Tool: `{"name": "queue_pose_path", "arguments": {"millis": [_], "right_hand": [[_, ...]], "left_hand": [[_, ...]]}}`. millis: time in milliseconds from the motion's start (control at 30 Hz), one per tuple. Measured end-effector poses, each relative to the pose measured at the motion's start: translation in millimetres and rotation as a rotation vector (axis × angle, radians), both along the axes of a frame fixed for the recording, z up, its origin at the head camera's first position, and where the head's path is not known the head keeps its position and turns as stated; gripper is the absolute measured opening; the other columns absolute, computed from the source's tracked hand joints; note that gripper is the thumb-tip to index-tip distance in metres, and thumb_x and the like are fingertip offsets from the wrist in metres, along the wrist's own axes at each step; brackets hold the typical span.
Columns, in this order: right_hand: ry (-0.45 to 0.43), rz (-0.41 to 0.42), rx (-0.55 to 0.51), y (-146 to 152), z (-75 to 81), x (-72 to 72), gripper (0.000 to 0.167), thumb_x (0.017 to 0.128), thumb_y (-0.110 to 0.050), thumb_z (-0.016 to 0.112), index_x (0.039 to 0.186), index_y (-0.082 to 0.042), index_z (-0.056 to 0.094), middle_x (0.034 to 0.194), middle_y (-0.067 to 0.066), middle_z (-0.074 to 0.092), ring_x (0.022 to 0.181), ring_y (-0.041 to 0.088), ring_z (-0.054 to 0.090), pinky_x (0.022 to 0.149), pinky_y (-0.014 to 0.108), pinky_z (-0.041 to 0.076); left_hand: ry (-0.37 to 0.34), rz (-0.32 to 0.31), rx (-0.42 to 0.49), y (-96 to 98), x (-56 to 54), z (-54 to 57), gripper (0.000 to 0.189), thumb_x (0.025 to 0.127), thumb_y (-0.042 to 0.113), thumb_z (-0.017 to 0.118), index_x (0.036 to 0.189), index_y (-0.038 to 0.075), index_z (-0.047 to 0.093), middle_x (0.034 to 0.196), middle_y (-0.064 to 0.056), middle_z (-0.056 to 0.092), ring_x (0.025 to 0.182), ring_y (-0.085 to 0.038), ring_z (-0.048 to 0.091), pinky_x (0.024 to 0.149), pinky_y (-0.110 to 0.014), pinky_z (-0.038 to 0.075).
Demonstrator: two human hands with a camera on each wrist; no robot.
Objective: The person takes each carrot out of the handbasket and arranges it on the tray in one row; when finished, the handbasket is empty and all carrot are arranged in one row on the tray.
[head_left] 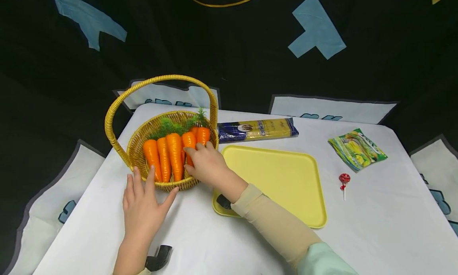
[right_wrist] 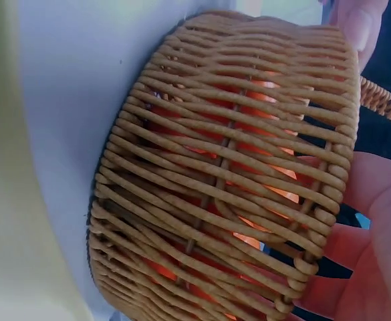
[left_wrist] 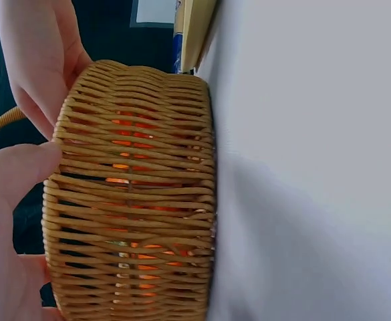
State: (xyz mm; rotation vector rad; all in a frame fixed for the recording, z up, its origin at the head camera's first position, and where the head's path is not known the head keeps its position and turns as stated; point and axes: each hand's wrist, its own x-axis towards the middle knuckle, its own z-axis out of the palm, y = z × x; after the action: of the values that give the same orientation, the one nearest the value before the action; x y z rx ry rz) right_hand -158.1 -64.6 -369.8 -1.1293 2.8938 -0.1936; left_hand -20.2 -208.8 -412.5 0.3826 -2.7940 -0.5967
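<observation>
Black backdrop (head_left: 229,60) across the rear, light blue shapes (head_left: 318,26) spread over it; before it, white table (head_left: 375,227), reaching down to the lower edge of the head view; on the table's middle, flat yellow tray (head_left: 279,179) with rounded corners, partly hidden under the right forearm; just left of the tray, woven basket (head_left: 137,142), upright, tall handle (head_left: 171,77) arching over it; behind the tray, long blue-and-yellow packet (head_left: 257,130), lying flat, left end close by the basket; inside the basket, bunch of orange carrots (head_left: 174,155), side by side, green leaves (head_left: 168,126) toward the far rim, tips toward the near one; orange also showing through the weave in both wrist views.

Over the basket's right rim, right hand (head_left: 209,163), below it a cream sleeve (head_left: 275,219) and, higher up the arm, a mint-green one; fingers reaching inside, bent, at the rightmost carrots; cannot tell whether gripping one or merely touching; at the near left rim, left hand (head_left: 143,207), open, fingers straight and spread, thumb well apart from them; in the left wrist view, thumb tip at the basket's rim; far right on the table, green-and-yellow packet (head_left: 358,150), lying flat; just nearer, red lollipop (head_left: 344,179), white stick toward the near edge.
</observation>
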Motion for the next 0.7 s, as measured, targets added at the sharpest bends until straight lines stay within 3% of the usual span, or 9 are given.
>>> {"name": "queue_pose_path", "arguments": {"millis": [167, 300, 500, 700], "right_hand": [[-0.003, -0.006, -0.004, -9.2, 0.3, -3.8, 0.049, 0.094, -0.045, 0.058, 0.137, -0.021, 0.055, 0.115, 0.005, 0.061, 0.102, 0.025, 0.053, 0.079, 0.033, 0.048], [-0.050, -0.016, -0.023, -19.2, -2.2, -5.7, 0.045, 0.095, -0.042, 0.058, 0.134, -0.021, 0.057, 0.113, 0.007, 0.060, 0.094, 0.022, 0.052, 0.070, 0.030, 0.047], [-0.084, -0.062, -0.068, -29.8, -7.1, -9.6, 0.044, 0.094, -0.041, 0.059, 0.132, -0.018, 0.057, 0.114, 0.011, 0.056, 0.086, 0.017, 0.055, 0.057, 0.027, 0.047], [-0.090, -0.058, -0.139, -35.6, -11.0, -11.2, 0.047, 0.095, -0.037, 0.059, 0.135, -0.015, 0.054, 0.117, 0.010, 0.054, 0.080, 0.016, 0.056, 0.057, 0.026, 0.048]], "left_hand": [[0.025, 0.046, 0.073, 1.1, 0.2, -4.8, 0.087, 0.087, 0.047, 0.068, 0.150, 0.004, 0.027, 0.157, -0.025, -0.006, 0.142, -0.046, 0.000, 0.102, -0.070, 0.012], [0.022, 0.075, 0.158, 0.9, -0.5, -9.0, 0.086, 0.087, 0.047, 0.068, 0.150, 0.005, 0.027, 0.156, -0.027, -0.007, 0.140, -0.051, 0.004, 0.101, -0.071, 0.014], [0.079, 0.049, 0.315, -2.7, -2.7, -15.8, 0.081, 0.087, 0.038, 0.071, 0.148, 0.008, 0.028, 0.157, -0.025, 0.006, 0.139, -0.047, 0.016, 0.104, -0.065, 0.021], [0.097, 0.039, 0.392, -4.2, -4.3, -20.5, 0.076, 0.088, 0.036, 0.071, 0.147, 0.014, 0.028, 0.157, -0.016, 0.009, 0.136, -0.044, 0.027, 0.095, -0.065, 0.033]]}}
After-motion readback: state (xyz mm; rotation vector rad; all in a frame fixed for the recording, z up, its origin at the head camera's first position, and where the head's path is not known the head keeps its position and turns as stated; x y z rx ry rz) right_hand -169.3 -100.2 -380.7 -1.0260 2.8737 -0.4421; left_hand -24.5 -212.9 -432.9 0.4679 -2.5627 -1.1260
